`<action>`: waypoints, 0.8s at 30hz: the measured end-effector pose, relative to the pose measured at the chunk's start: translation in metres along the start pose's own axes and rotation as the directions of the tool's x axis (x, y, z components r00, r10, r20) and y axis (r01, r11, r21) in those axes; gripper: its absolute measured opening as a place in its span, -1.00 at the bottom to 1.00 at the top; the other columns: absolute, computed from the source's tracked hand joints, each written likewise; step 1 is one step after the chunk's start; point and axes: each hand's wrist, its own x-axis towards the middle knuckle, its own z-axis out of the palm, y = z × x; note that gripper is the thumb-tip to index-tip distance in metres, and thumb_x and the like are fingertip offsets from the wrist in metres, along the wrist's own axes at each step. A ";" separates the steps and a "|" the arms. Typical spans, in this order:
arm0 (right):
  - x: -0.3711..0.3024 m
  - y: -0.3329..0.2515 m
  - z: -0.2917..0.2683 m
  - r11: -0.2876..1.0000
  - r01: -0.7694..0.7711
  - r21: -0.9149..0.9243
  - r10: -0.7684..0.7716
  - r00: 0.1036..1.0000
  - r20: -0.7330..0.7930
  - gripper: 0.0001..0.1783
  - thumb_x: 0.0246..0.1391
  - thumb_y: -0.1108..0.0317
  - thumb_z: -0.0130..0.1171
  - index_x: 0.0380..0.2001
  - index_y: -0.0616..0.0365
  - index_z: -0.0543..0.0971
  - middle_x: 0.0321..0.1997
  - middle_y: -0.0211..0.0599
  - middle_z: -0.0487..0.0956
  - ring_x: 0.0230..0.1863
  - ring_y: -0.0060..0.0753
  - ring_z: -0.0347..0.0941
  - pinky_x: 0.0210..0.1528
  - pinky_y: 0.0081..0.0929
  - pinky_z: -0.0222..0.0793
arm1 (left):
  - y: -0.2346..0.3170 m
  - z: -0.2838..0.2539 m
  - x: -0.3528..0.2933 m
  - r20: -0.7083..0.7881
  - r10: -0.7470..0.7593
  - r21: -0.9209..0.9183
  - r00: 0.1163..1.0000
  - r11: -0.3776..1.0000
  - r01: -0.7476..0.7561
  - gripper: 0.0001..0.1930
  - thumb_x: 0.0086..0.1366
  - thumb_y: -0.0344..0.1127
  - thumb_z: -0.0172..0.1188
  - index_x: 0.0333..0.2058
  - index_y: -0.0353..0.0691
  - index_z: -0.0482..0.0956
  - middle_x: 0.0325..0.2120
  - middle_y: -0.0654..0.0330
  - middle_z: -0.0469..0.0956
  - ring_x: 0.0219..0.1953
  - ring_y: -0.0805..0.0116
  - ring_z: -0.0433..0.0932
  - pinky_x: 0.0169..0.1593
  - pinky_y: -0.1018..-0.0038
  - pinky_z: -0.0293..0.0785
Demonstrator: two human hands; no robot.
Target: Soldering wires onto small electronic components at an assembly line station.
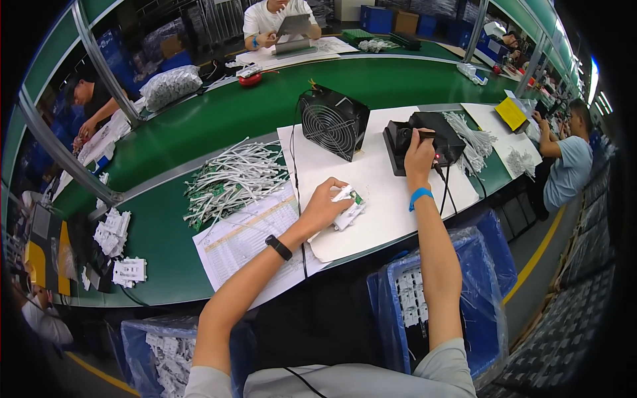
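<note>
My left hand (325, 207) is closed on a small white plastic housing (349, 211) with a bit of green circuit board showing in it, low over the white work board (388, 205). My right hand (420, 159) is closed round the black handle of a soldering iron (426, 134), at the iron's stand (396, 147). Beside that hand is a black soldering station (446, 130) with a small red light; cables hang from its front. The iron's tip cannot be made out.
A black fan (335, 121) stands at the board's back. To its left lie a heap of white wires with green boards (232, 179) and a printed sheet (249, 232). Blue lined bins (488, 292) stand below the table edge. Behind runs a green conveyor (265, 99); several people work around.
</note>
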 end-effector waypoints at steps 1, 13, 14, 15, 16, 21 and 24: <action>0.000 0.000 0.000 0.999 0.048 0.020 -0.048 0.999 -0.008 -0.80 0.42 0.33 0.04 -0.16 0.28 0.50 -0.38 0.11 0.63 -0.32 0.25 0.59 -0.30 -0.11 0.47 | 0.001 0.002 0.001 0.004 0.001 -0.003 1.000 1.000 -0.001 -0.53 0.26 -0.34 0.36 0.09 -0.33 0.45 -0.12 -0.16 0.64 -0.25 0.36 0.65 -0.23 0.53 0.52; -0.009 -0.039 -0.058 0.962 -0.010 0.272 0.092 0.952 -0.290 -0.89 0.33 0.43 0.19 -0.21 0.26 0.53 -0.29 -0.28 0.53 -0.27 -0.45 0.50 -0.27 -0.51 0.43 | 0.007 -0.025 0.018 0.075 0.197 0.539 0.978 0.817 -0.206 -0.57 0.15 -0.18 0.39 -0.01 -0.18 0.69 -0.17 -0.11 0.57 -0.07 -0.02 0.61 0.04 0.27 0.54; -0.009 -0.049 -0.056 0.959 0.052 0.277 0.032 0.956 -0.291 -0.89 0.32 0.43 0.21 -0.19 0.25 0.54 -0.28 -0.30 0.53 -0.27 -0.48 0.49 -0.27 -0.53 0.42 | 0.005 -0.030 0.022 0.087 0.172 0.543 0.981 0.818 -0.192 -0.57 0.14 -0.17 0.39 -0.01 -0.19 0.70 -0.16 -0.11 0.56 -0.08 -0.01 0.61 0.05 0.28 0.54; -0.010 -0.058 -0.057 0.955 0.114 0.272 -0.030 0.956 -0.292 -0.89 0.30 0.44 0.23 -0.18 0.24 0.55 -0.26 -0.32 0.53 -0.26 -0.50 0.48 -0.27 -0.54 0.41 | 0.010 -0.032 0.025 0.095 0.148 0.525 0.985 0.833 -0.175 -0.56 0.12 -0.17 0.40 -0.03 -0.21 0.72 -0.14 -0.13 0.55 -0.07 -0.01 0.61 0.05 0.29 0.54; -0.014 -0.061 -0.053 0.945 0.068 0.320 0.013 0.970 -0.242 -0.85 0.26 0.44 0.28 -0.15 0.23 0.56 -0.25 -0.35 0.53 -0.29 -0.53 0.46 -0.30 -0.59 0.39 | 0.010 -0.036 0.028 0.100 0.130 0.521 0.987 0.838 -0.163 -0.56 0.14 -0.17 0.40 0.00 -0.20 0.71 -0.13 -0.07 0.54 -0.08 0.09 0.59 0.05 0.34 0.53; -0.043 -0.063 -0.043 0.863 -0.145 0.485 0.151 0.988 0.027 -0.86 0.31 0.44 0.22 -0.13 0.18 0.49 -0.52 -0.38 0.49 -0.63 -0.61 0.41 -0.54 -0.67 0.31 | 0.031 -0.033 0.005 0.027 0.332 0.674 0.943 0.691 -0.262 -0.57 0.21 -0.19 0.36 0.04 -0.19 0.64 -0.04 0.03 0.51 0.00 0.08 0.52 0.12 0.30 0.48; -0.047 -0.064 -0.045 0.812 -0.242 0.531 0.244 0.967 0.067 -0.87 0.34 0.42 0.18 -0.14 0.19 0.47 -0.58 -0.37 0.47 -0.64 -0.59 0.40 -0.57 -0.66 0.30 | 0.047 -0.024 -0.018 0.102 0.368 0.706 0.924 0.628 -0.328 -0.58 0.20 -0.23 0.36 0.03 -0.19 0.61 -0.05 0.06 0.49 -0.01 0.06 0.48 0.11 0.26 0.46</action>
